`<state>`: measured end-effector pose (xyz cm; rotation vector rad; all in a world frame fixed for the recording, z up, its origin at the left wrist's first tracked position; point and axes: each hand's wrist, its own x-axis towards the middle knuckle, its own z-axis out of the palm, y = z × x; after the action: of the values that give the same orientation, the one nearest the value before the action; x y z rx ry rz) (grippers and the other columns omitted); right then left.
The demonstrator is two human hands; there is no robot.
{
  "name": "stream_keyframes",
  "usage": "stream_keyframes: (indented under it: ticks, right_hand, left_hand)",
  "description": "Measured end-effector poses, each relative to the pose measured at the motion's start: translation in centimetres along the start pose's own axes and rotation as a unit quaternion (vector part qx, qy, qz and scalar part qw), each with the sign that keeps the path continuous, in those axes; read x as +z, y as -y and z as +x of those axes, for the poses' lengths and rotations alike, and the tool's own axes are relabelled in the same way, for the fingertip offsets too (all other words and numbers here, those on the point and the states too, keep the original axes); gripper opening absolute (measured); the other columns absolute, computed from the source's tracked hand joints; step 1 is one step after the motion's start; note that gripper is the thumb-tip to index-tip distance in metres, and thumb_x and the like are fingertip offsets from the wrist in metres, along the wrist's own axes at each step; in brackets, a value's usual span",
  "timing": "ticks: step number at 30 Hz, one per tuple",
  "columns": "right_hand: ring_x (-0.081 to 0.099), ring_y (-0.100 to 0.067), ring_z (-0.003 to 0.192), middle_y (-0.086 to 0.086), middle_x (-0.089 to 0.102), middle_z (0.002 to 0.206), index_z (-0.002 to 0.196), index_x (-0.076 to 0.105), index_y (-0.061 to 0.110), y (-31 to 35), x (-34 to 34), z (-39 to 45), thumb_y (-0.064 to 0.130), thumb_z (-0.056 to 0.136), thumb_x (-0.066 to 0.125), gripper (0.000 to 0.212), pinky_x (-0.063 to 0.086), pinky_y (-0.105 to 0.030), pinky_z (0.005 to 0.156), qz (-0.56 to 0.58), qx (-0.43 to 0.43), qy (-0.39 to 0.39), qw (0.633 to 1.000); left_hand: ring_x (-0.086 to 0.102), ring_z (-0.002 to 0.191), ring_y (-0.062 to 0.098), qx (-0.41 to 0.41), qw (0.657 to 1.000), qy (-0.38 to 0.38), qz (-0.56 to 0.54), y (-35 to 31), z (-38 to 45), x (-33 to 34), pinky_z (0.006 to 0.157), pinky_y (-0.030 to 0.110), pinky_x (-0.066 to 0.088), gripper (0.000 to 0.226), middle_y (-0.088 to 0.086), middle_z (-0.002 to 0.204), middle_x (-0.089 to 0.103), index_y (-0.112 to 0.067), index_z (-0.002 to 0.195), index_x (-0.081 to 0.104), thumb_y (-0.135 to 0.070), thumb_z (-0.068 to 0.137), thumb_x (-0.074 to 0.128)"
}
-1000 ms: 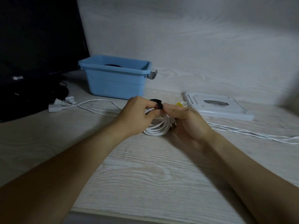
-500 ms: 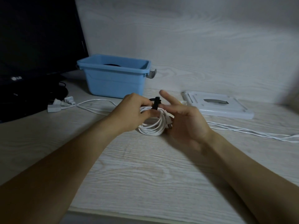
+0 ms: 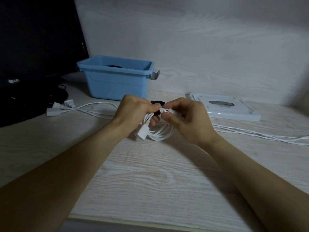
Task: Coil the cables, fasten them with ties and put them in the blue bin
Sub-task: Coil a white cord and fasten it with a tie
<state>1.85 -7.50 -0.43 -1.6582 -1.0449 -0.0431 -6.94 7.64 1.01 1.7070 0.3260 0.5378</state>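
Observation:
A coiled white cable hangs between my two hands just above the wooden table, its white plug dangling at the lower left. A black tie wraps the top of the coil. My left hand grips the coil beside the tie. My right hand pinches the coil and the tie from the right with thumb and fingers. The blue bin stands behind my hands, with something dark lying inside it.
A second white cable runs left to white plugs near a black monitor. More white cable trails to the right edge. A flat white stand lies at the right, and a black tie lies behind my hands.
My right hand, opened half a second ago, has closed again on the coil at the tie. The coil has been lifted and turned, so its plug now hangs down at the left.

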Motion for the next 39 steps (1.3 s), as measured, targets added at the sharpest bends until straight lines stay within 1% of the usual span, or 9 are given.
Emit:
stream_keyframes:
  ticks: [6, 10, 14, 19, 24, 28, 30, 34, 39]
  right_hand:
    - [0.070, -0.009, 0.083, 0.006, 0.073, 0.088, 0.096, 0.073, 0.017, 0.0, -0.2, 0.1, 0.013, 0.082, 0.080, 0.016, 0.058, -0.031, 0.078, -0.076, -0.057, -0.042, 0.995]
    - [0.065, -0.004, 0.083, 0.008, 0.070, 0.087, 0.096, 0.074, 0.017, 0.3, -0.3, 0.2, 0.013, 0.082, 0.080, 0.015, 0.052, -0.017, 0.074, -0.108, -0.105, -0.065, 0.986]
    - [0.064, -0.003, 0.080, 0.008, 0.070, 0.086, 0.096, 0.074, 0.016, 0.2, -0.5, 0.3, 0.013, 0.082, 0.081, 0.016, 0.045, -0.008, 0.072, -0.127, -0.121, -0.078, 0.981]
    - [0.063, 0.001, 0.077, 0.009, 0.068, 0.083, 0.095, 0.074, 0.014, -0.4, -0.6, 0.3, 0.010, 0.081, 0.081, 0.016, 0.044, -0.007, 0.071, -0.127, -0.125, -0.089, 0.980]
    - [0.059, 0.005, 0.077, 0.002, 0.071, 0.086, 0.090, 0.073, 0.011, -0.9, -0.3, 0.2, 0.000, 0.082, 0.076, 0.014, 0.040, -0.007, 0.073, -0.149, -0.167, -0.091, 0.970]
    - [0.066, -0.017, 0.085, -0.003, 0.072, 0.089, 0.093, 0.072, 0.008, -1.5, -0.1, 0.2, -0.003, 0.084, 0.072, 0.014, 0.053, -0.030, 0.075, -0.156, -0.196, -0.066, 0.966]
    - [0.067, -0.022, 0.087, -0.005, 0.071, 0.091, 0.093, 0.072, 0.005, -1.3, 0.1, 0.0, -0.004, 0.084, 0.072, 0.013, 0.055, -0.034, 0.076, -0.160, -0.222, -0.066, 0.960]
    - [0.066, -0.023, 0.088, -0.004, 0.070, 0.093, 0.094, 0.071, 0.004, -0.8, 0.1, 0.0, -0.003, 0.085, 0.071, 0.011, 0.052, -0.028, 0.078, -0.157, -0.254, -0.075, 0.951]
    - [0.065, -0.019, 0.088, 0.002, 0.072, 0.093, 0.092, 0.074, 0.008, -0.6, 0.0, 0.3, 0.003, 0.086, 0.074, 0.008, 0.052, -0.035, 0.081, -0.155, -0.267, -0.067, 0.949]
  left_hand:
    - [0.066, 0.062, 0.021, -0.103, 0.984, 0.045, -0.137, -0.1, 0.4, 0.4, 0.062, 0.029, 0.056, 0.017, 0.016, 0.078, 0.072, 0.006, 0.092, 0.072, -0.010, 0.087, 0.068]
    - [0.064, 0.064, 0.013, -0.123, 0.961, 0.089, -0.231, -0.3, 0.5, 0.3, 0.058, 0.020, 0.055, 0.012, 0.008, 0.075, 0.069, 0.003, 0.092, 0.069, -0.007, 0.090, 0.063]
    - [0.062, 0.059, 0.013, -0.098, 0.961, 0.064, -0.251, -0.4, 0.6, 0.6, 0.052, 0.020, 0.053, 0.013, 0.009, 0.073, 0.069, 0.003, 0.100, 0.062, -0.002, 0.088, 0.064]
    - [0.067, 0.063, 0.017, 0.007, 0.997, 0.040, -0.072, 0.1, 0.2, 0.7, 0.066, 0.023, 0.057, 0.014, 0.011, 0.073, 0.073, -0.003, 0.087, 0.073, -0.015, 0.090, 0.066]
    - [0.071, 0.066, 0.015, 0.109, 0.979, 0.056, 0.160, -0.2, 0.0, 0.5, 0.073, 0.028, 0.057, 0.025, 0.000, 0.068, 0.074, -0.011, 0.085, 0.075, -0.024, 0.098, 0.058]
    - [0.056, 0.051, -0.004, 0.112, 0.956, 0.115, 0.244, -0.5, -0.2, 0.2, 0.054, 0.011, 0.039, 0.033, -0.018, 0.052, 0.064, -0.010, 0.089, 0.074, -0.028, 0.102, 0.050]
    - [0.055, 0.056, 0.000, 0.110, 0.950, 0.128, 0.264, -0.4, -0.3, -0.3, 0.061, 0.021, 0.044, 0.036, -0.009, 0.061, 0.067, -0.016, 0.085, 0.074, -0.035, 0.101, 0.047]
    - [0.069, 0.096, 0.020, 0.004, 0.969, 0.208, 0.132, 0.0, 0.0, -0.9, 0.096, 0.037, 0.048, 0.043, 0.007, 0.093, 0.075, -0.008, 0.101, 0.069, -0.039, 0.103, 0.039]
    - [0.067, 0.082, 0.016, -0.084, 0.942, 0.317, -0.070, 0.5, 0.2, -1.8, 0.087, 0.032, 0.045, 0.040, 0.010, 0.080, 0.071, -0.002, 0.092, 0.064, -0.037, 0.090, 0.046]
